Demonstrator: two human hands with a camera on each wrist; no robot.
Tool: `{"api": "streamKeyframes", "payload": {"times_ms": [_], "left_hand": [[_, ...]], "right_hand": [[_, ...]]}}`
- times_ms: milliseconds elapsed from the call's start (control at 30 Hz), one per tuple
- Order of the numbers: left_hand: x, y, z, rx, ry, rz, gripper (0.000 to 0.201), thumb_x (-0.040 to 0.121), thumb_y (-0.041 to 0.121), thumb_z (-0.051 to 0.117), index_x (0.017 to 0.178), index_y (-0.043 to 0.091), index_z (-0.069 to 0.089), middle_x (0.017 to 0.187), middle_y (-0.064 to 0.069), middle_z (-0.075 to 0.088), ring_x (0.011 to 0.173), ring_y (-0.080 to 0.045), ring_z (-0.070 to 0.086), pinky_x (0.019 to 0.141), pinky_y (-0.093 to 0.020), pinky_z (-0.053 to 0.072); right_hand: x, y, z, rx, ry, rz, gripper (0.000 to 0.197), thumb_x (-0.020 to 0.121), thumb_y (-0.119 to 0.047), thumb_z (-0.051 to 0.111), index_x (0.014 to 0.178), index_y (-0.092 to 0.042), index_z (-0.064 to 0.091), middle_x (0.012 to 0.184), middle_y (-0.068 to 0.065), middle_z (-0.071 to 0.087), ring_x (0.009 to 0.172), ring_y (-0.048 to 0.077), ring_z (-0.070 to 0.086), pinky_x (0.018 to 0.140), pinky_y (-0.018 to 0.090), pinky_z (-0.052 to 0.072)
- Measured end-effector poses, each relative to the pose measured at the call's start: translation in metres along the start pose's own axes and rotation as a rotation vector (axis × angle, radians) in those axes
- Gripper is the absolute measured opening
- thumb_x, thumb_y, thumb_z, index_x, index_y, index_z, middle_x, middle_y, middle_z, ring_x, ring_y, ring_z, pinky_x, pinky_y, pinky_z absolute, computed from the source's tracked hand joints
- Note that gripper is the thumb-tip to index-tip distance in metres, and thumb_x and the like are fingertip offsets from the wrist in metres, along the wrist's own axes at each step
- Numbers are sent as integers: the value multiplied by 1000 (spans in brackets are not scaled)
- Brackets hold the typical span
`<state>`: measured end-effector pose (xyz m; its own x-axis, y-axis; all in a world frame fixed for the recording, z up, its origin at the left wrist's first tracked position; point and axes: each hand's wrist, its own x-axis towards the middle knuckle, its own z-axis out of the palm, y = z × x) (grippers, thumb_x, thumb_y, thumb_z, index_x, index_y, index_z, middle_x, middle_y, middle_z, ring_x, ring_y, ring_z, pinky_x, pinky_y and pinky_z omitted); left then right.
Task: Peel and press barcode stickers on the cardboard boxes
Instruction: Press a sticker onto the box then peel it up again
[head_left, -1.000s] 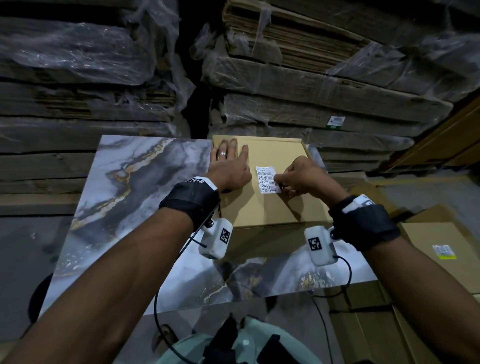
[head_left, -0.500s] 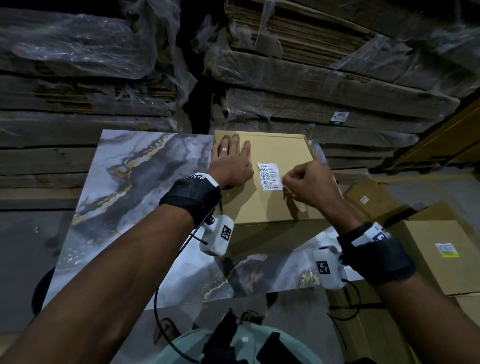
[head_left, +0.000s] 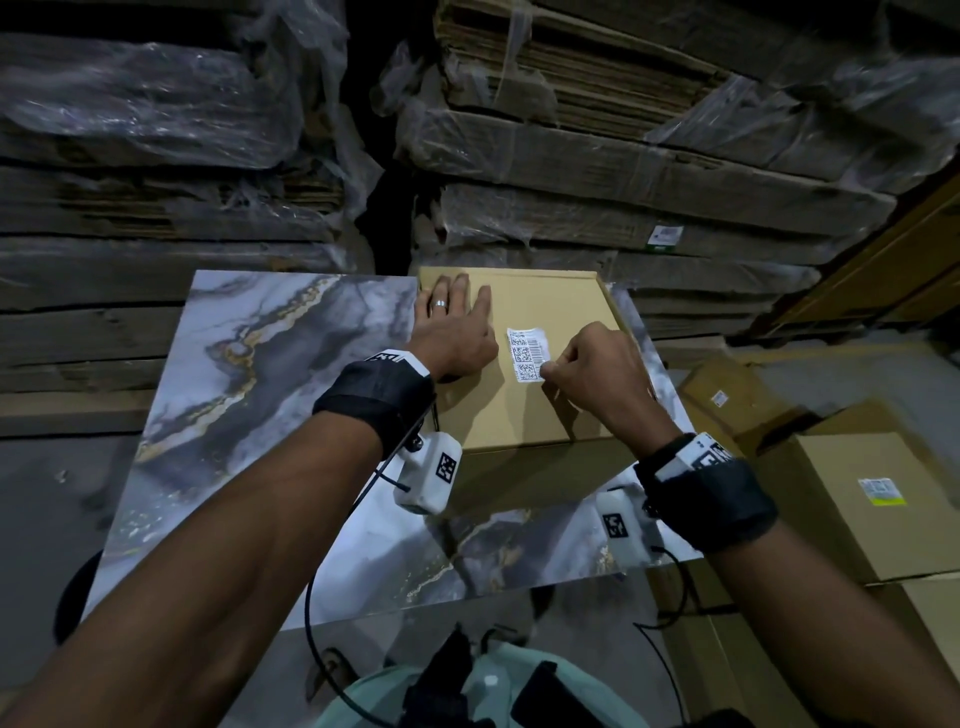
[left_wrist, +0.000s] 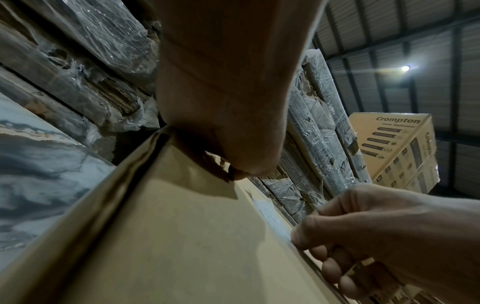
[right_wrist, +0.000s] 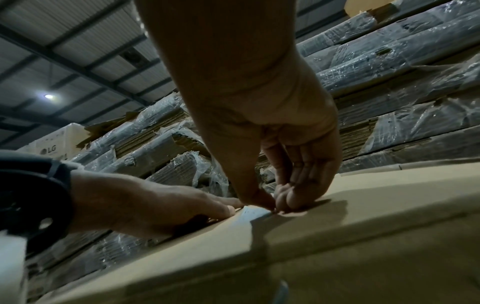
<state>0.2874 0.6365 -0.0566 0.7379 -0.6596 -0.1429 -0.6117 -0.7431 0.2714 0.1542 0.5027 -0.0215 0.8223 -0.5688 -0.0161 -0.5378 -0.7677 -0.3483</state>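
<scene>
Head view: to seat the barcode sticker (head_left: 528, 355) flat on the cardboard box (head_left: 550, 306), I should press outward from its centre. My left hand (head_left: 453, 338) lies spread, steadying the box. Right wrist view: my right hand (right_wrist: 288, 185) pinches the sticker's near right corner, fingers curled

Marble-patterned tabletop (head_left: 218, 395), plastic-wrapped stacks of flattened cardboard (head_left: 597, 171) behind, ceiling lamp (left_wrist: 405, 68)
</scene>
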Motion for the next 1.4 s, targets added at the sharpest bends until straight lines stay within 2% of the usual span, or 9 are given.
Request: {"api": "streamKeyframes", "payload": {"times_ms": [167,267,367,467,633,800,1067,1267,1400], "left_hand": [[0,-1,0,2,0,6,63,104,34,30,161,18,7,169,-15,-6,155,-33,-7,124,-50,-2],[1,-1,0,-4,-4,7,63,104,34,29,161,19,6,169,-15,-7,155,-33,-8,124,-51,-3],[1,-2,0,3,-1,10,64,104,35,29,161,19,6,169,-15,-6,155,-33,-7,124,-51,-2],[2,-2,0,2,-4,2,63,104,35,30,161,19,7,169,-14,-6,155,-33,-7,124,-50,-2],[1,0,1,-11,-1,-1,63,104,33,30,161,19,8,169,-14,-5,155,-33,-6,124,-50,-3],[1,-1,0,-19,-2,2,63,104,33,31,161,19,7,169,-15,-6,155,-33,-7,123,-51,-3],[2,-2,2,-17,-6,1,64,104,33,30,161,19,6,169,-14,-6,155,-33,-7,124,-51,-3],[2,-1,2,-11,0,0,63,104,34,30,161,19,6,169,-15,-6,155,-33,-7,124,-52,-2],[2,-1,1,-11,-1,-3,63,104,34,30,161,19,7,169,-14,-5,155,-33,-6,124,-51,-3]], "right_hand": [[18,-9,-18,75,-251,174,27,83,-32,80,84,-5,76,76,10,75,73,26,74,74,40,64],[19,-13,-32,234,-384,241,21,91,-20,72,87,1,75,74,10,74,54,18,61,56,27,54],[14,-16,-42,309,-470,268,15,90,-14,69,77,-8,68,71,9,66,44,11,52,47,19,43],[8,-15,-46,406,-437,286,21,94,-11,68,73,-7,64,70,10,64,48,14,59,49,21,51],[1,2,-35,385,-209,213,39,94,-30,73,86,8,72,77,21,73,61,26,65,70,44,62],[-1,-1,-15,167,-229,122,42,83,-46,81,66,-8,75,59,6,71,55,22,72,69,47,64],[10,-5,-21,276,-336,219,25,90,-21,72,77,0,75,71,12,72,55,21,63,61,34,59],[18,-7,-34,326,-513,299,15,85,-19,71,71,-17,67,65,0,63,48,10,49,54,22,40],[26,-7,-40,359,-584,343,13,83,-18,74,73,-18,67,61,-4,61,47,7,51,53,19,37]]}}
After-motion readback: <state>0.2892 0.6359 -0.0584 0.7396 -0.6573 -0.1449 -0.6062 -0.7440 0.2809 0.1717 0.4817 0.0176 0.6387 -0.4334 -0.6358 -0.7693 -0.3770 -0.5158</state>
